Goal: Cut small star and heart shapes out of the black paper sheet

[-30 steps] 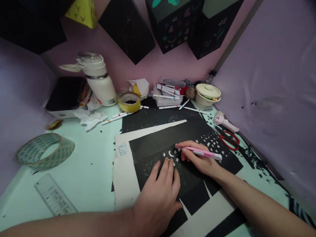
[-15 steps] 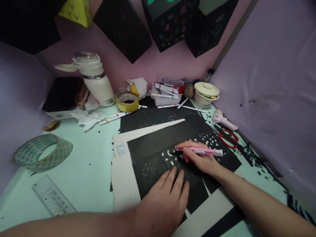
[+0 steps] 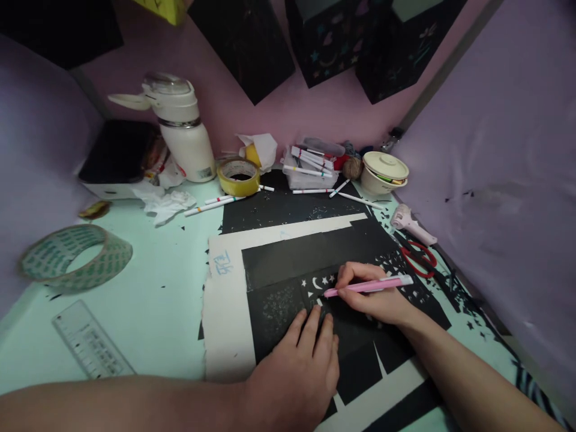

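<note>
The ruler [image 3: 92,342] lies left of the paper [image 3: 288,258], scissors [image 3: 434,259] right, bottle [image 3: 189,150] and bowl [image 3: 382,182] behind.

Print too blurred to read
Blue handwriting [image 3: 221,263] marks the white sheet [image 3: 229,327]; green print repeats around the wide tape roll [image 3: 112,267]; smaller print stands on the yellow tape roll [image 3: 239,186] and clear ruler [image 3: 90,341].

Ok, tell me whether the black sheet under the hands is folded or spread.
Spread: the black sheet lies flat, panels opened out, left hand resting on it.
</note>
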`<state>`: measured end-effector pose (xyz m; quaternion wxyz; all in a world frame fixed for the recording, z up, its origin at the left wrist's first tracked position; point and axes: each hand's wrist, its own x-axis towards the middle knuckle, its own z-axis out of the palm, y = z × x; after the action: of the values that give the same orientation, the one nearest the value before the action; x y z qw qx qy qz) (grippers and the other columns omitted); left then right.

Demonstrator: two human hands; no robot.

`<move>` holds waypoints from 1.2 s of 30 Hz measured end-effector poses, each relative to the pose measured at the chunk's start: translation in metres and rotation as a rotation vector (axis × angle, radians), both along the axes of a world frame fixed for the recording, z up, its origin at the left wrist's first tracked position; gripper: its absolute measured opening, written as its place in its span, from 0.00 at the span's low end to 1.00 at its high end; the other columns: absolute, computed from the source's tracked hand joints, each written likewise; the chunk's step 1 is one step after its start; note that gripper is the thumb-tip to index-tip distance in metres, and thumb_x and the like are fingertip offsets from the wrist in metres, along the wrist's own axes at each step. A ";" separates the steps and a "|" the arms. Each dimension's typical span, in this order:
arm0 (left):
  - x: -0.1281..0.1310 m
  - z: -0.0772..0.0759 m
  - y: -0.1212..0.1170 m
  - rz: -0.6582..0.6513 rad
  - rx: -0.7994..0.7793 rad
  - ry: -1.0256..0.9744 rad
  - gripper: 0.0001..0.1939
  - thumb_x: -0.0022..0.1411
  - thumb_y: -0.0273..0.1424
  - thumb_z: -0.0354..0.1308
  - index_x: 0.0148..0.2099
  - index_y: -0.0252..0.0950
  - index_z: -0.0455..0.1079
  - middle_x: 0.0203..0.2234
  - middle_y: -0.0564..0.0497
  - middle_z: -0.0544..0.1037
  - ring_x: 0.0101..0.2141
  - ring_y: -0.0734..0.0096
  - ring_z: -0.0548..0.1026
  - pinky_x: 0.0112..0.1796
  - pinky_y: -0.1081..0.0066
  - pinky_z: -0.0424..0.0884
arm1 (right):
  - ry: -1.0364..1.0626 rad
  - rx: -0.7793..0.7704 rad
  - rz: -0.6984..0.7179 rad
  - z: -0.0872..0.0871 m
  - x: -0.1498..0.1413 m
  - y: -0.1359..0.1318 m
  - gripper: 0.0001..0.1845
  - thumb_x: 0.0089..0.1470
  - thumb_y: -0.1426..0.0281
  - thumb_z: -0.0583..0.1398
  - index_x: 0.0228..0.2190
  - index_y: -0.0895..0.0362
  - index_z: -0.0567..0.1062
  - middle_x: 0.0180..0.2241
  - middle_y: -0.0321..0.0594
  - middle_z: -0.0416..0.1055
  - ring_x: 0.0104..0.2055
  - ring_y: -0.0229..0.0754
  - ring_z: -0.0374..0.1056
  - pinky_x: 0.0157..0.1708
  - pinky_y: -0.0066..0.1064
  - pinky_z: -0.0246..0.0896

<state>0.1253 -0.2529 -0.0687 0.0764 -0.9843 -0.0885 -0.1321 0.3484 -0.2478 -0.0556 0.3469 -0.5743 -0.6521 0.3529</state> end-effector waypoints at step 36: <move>0.001 -0.004 -0.002 0.020 -0.027 -0.025 0.23 0.67 0.39 0.46 0.54 0.28 0.69 0.53 0.35 0.71 0.53 0.45 0.69 0.52 0.51 0.56 | 0.001 -0.072 0.064 0.000 0.003 0.003 0.03 0.46 0.76 0.61 0.23 0.58 0.73 0.23 0.36 0.72 0.25 0.36 0.64 0.24 0.25 0.57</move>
<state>0.1260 -0.2550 -0.0731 0.0635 -0.9826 -0.1009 -0.1423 0.3511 -0.2448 -0.0559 0.3149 -0.5651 -0.6567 0.3876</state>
